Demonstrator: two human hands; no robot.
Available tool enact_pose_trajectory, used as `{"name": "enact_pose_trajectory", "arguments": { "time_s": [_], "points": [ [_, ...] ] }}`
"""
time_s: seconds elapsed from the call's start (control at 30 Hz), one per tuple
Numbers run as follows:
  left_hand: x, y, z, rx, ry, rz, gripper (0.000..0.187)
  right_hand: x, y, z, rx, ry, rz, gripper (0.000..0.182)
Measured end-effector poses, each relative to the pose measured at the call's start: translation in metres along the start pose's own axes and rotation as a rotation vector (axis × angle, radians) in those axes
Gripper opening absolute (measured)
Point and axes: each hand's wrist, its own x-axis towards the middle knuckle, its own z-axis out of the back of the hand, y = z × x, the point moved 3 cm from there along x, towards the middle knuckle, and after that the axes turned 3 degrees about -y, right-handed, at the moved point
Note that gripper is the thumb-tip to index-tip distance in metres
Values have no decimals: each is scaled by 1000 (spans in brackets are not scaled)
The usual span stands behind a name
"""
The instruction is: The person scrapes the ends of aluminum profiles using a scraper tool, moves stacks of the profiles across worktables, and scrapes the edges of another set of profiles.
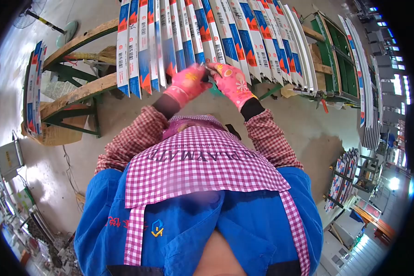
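Wrapped profiles behind gloved hands

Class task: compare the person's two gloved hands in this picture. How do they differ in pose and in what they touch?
The left hand is curled, its back to the camera; the right hand shows a flower print and pinches a small dark thing. The left forearm slants in from the left, the right from the right. Both wear pink gloves.

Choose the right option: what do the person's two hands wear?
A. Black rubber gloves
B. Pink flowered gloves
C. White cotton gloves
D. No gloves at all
B: the left hand and the right hand both show pink gloves with a flower print, close together before the row of wrapped profiles.
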Motion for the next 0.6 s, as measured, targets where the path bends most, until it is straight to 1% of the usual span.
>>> {"name": "enact_pose_trajectory", "arguments": {
  "time_s": [0.03, 0.1, 0.2, 0.3, 0.37, 0.4, 0.43, 0.47, 0.5, 0.57, 0.6],
  "points": [
    [-4, -9, -2, 105, -18, -20, 21, 5, -2, -2, -13, 5, 2, 26],
    [-1, -19, -9, 45, 45, 74, 17, 10, 0, -2, -41, 12, -4, 25],
    [1, -22, -25, -4, -11, 94, 18, 15, 8, 15, 71, 112, -149, 26],
    [-1, 5, -34, -81, -228, 13, 16, 16, -5, 3, -38, 62, 39, 26],
    [22, 21, 15, 272, -94, 37, 11, 15, -6, -2, -51, 49, 24, 26],
    [31, 63, 25, 446, -384, -1, 11, 13, -6, -4, -57, 43, 14, 27],
    [41, 65, 57, -56, -288, 187, 11, 12, -6, -5, -82, 33, 24, 27],
    [48, 66, 90, -1034, -396, 386, 13, 10, -7, -5, -109, 26, 35, 27],
    [54, 65, 123, -1518, -600, 595, 15, 11, -6, -5, -139, 20, 56, 27],
    [51, 62, 130, -1748, -393, 507, 14, 7, -4, -1, -3, -75, 7, 27],
    [44, 69, 120, -1388, -311, 373, 14, 2, -3, -1, 68, -119, -24, 27]
  ]
}}
